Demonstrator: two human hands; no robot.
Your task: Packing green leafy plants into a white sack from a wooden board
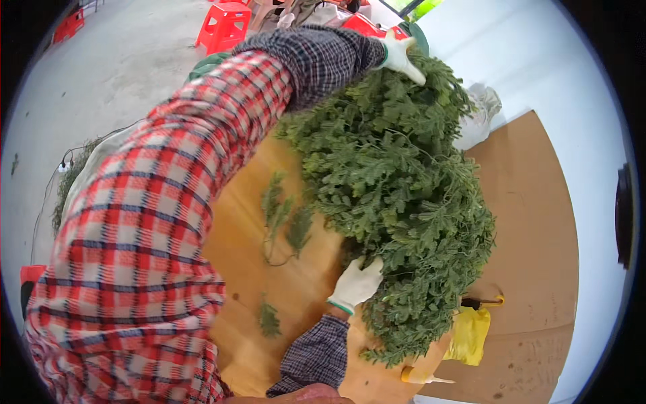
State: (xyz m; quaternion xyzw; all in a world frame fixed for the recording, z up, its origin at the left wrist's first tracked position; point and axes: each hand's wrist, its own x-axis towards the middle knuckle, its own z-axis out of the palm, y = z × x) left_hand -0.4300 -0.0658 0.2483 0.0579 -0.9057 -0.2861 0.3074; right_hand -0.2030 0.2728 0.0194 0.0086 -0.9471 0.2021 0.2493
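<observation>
Greenery [404, 182] lies in one thick heap on the right part of an orange-tan counter [245, 276]. At the far left spreads a pale grey floor [128, 74], with a dark cable [50, 178] trailing along it and a red stool [224, 27] standing toward the far side. A red-checked left sleeve [134, 195] crosses from near left to far right and hides the counter's left edge. Between that sleeve and the heap a stretch of the counter's surface shows, and loose sprigs [270, 205] lie on it. The right hand [358, 283], white-gloved, is at the heap's left edge toward its near end, finger ends among the fronds; whether it pinches a stem I cannot tell. The heap's long axis runs far to near, bowing out to the right; its fronds point many ways, those at the near end fanning toward near left. On the far end lies the left hand [402, 59], gloved alike, its fingers spread. Greenery covers most of the counter's right edge, which shows only at near right, beside a small bottle [415, 375]. Farther right are a yellow bag [469, 337], a whitish plastic bag [478, 114] and a broad brown cardboard sheet [538, 222].
</observation>
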